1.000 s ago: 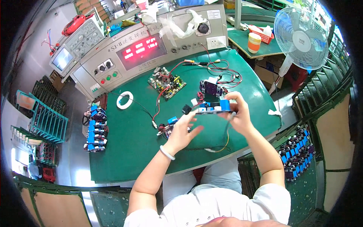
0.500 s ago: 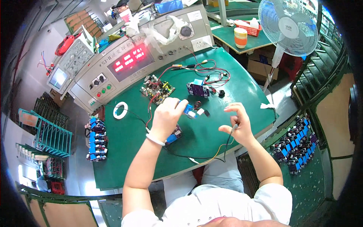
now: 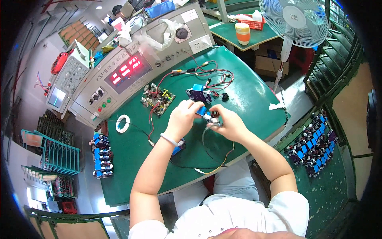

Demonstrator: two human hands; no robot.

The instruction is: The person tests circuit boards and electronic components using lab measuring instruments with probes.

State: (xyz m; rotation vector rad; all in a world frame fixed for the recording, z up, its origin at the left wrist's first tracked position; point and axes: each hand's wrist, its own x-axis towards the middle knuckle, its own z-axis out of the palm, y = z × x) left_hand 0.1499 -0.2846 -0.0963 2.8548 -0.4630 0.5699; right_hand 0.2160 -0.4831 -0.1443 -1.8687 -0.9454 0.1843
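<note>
My left hand (image 3: pixel 181 121) is closed on a small circuit board with a blue component (image 3: pixel 201 111), held above the middle of the green table. Closed on the end of a thin grey cable (image 3: pixel 203 140), my right hand (image 3: pixel 232 125) meets the board's right side; its fingertips partly hide the contact. A small black coil (image 3: pixel 215 113) shows between my hands. Another blue-topped board (image 3: pixel 180 147) lies beside my left wrist, partly covered. Just beyond my hands stands a purple board with a blue component (image 3: pixel 199 95).
A larger populated circuit board (image 3: pixel 158 98) lies before the grey test bench (image 3: pixel 89 93) with its lit red display. Red and black leads (image 3: pixel 223 79) coil behind. A white ring (image 3: pixel 123 124) lies left. Stacked blue-topped boards (image 3: pixel 102 157) sit at the table's left edge; others (image 3: pixel 312 147) are at right.
My right hand has moved left and forward with the cable, up to the board in my left hand. Its fingers have closed in. The whole view has shifted slightly.
</note>
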